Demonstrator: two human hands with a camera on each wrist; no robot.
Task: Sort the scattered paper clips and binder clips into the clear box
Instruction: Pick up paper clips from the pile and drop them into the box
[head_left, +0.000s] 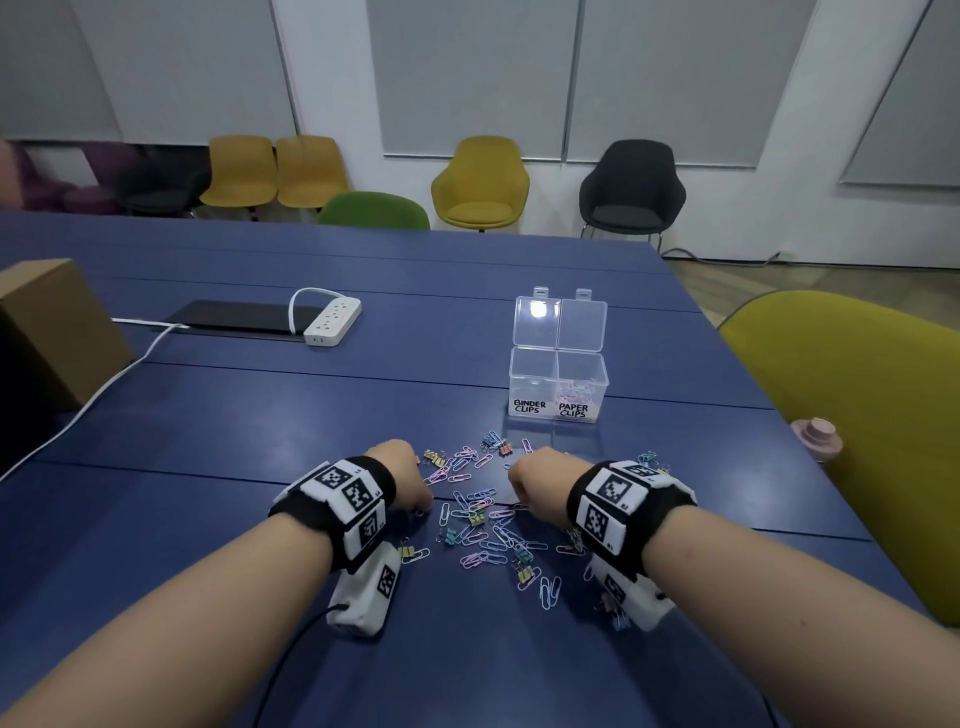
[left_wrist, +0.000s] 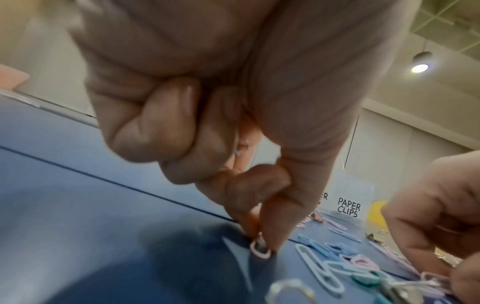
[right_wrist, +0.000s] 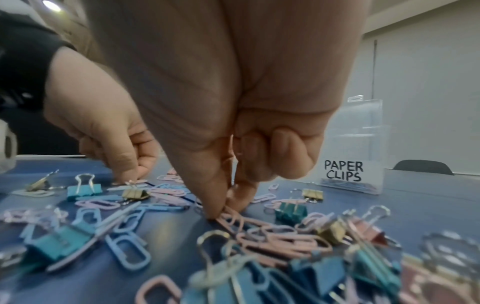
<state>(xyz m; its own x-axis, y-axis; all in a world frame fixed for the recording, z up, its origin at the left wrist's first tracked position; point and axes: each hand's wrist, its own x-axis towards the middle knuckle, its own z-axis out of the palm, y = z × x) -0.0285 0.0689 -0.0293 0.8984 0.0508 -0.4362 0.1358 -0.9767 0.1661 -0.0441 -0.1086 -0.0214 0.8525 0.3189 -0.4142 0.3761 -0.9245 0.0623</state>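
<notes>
- Both forearms reach low over the blue bench (head_left: 208, 415), so the fingertips can work flat clips off its surface.
- Left hand (head_left: 402, 475): thumb and forefinger pinch a pink paper clip (left_wrist: 259, 250) at the bench, other fingers curled in.
- Right hand (head_left: 537, 486): thumb and forefinger close on a pink clip (right_wrist: 228, 216) in the pile, apparently gripping it; the blur hinders certainty.
- Scattered clips (head_left: 483, 525) lie between and near the hands.
- Clear box (head_left: 558, 387) stands open just beyond, labels facing the person, with paper clips in its right compartment.
</notes>
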